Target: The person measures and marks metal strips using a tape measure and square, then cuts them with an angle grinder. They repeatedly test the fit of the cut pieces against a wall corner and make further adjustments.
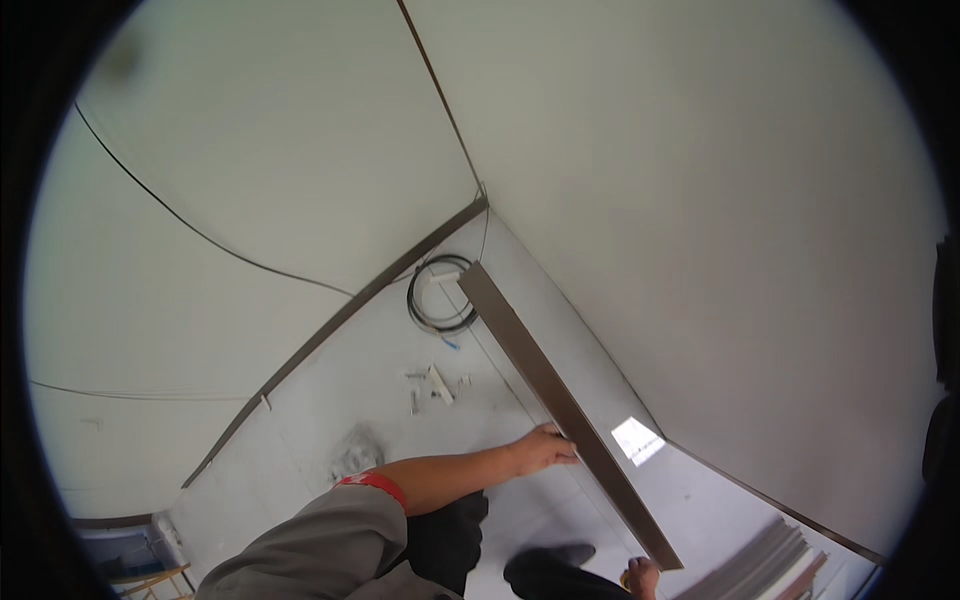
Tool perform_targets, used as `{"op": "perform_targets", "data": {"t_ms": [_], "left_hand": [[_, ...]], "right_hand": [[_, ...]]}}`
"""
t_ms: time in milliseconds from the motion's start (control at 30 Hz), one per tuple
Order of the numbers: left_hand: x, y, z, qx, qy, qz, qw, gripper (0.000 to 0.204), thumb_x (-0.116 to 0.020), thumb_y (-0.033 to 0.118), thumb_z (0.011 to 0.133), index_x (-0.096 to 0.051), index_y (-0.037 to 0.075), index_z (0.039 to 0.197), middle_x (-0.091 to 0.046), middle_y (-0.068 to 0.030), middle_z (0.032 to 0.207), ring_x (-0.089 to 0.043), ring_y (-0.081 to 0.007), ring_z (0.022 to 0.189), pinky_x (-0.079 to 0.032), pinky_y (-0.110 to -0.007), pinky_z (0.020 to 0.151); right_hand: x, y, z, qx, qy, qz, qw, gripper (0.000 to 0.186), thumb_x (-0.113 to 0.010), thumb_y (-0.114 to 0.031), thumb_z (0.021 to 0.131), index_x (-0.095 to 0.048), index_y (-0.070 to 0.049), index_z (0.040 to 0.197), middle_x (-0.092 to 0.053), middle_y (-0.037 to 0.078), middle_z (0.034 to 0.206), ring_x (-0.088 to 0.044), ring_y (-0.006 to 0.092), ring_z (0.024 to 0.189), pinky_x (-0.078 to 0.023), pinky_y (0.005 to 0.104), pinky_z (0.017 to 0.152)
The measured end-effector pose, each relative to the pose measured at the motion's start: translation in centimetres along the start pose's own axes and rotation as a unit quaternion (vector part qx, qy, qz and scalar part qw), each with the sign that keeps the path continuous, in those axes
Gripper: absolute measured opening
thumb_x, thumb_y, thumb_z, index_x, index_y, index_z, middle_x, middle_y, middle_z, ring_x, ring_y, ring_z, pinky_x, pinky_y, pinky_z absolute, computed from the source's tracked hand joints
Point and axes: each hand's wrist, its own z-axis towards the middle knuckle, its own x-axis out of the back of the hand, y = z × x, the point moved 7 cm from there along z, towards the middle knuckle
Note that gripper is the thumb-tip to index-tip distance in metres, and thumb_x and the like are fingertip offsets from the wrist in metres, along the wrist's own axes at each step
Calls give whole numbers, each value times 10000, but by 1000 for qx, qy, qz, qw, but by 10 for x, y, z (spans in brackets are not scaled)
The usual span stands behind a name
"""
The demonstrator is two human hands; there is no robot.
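A long brown skirting board (545, 375) slants across the middle of the view, its far end near the room's corner and its near end at the lower right. My left hand (543, 449) grips it around the middle by its left edge, fingers closed on it. At the near end, my right hand (641, 577) is curled against the board, partly cut off by the lower edge. Something small and yellow shows beside the right hand, too little of it to name.
Matching brown skirting (330, 325) runs along the left wall's foot. A coil of black cable (412, 300) lies near the corner. White scraps (439, 384) and a clear plastic bag (358, 452) are on the floor. Stacked strips (755, 570) lie lower right. A thin cable (215, 242) crosses the left wall.
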Motion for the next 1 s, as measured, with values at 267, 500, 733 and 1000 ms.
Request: {"op": "perform_targets", "data": {"t_ms": [267, 500, 733, 1000], "left_hand": [[52, 18, 92, 17, -72, 40, 996, 251, -572, -48, 965, -620, 22, 1201, -686, -87, 1077, -687, -204, 1001, -559, -461, 1025], [98, 43, 148, -108, -57, 172, 977, 95, -624, -1, 933, -662, -4, 1019, -687, -102, 992, -689, -247, 942, -565, -450, 946], [70, 70, 146, -85, -5, 90, 992, 70, -596, -59, 900, -635, 0, 899, -682, -143, 916, -679, -283, 953, -528, -565, 1004], [103, 44, 171, -120, -66, 112, 984, 171, -641, 1, 913, -609, 10, 1080, -674, -123, 991, -677, -308, 973, -555, -535, 955]], "right_hand": [[-86, 74, 79, 156, 149, -102, 971, 209, -690, -235, 839, -699, -122, 1014, -680, 159, 1018, -633, 392, 958, -542, 495, 778], [-42, 66, 83, 48, 114, 75, 989, 340, -772, -260, 744, -697, 0, 950, -699, 199, 889, -679, 368, 852, -543, 469, 777], [38, 64, 71, -90, 222, 632, 737, 427, -522, -340, 1050, -589, 14, 1279, -659, 96, 1095, -649, 177, 932, -566, 319, 763], [64, 5, 43, -59, 221, 510, 829, 458, -662, -311, 958, -547, -55, 1319, -655, 95, 1009, -618, 161, 825, -542, 303, 680]]}}
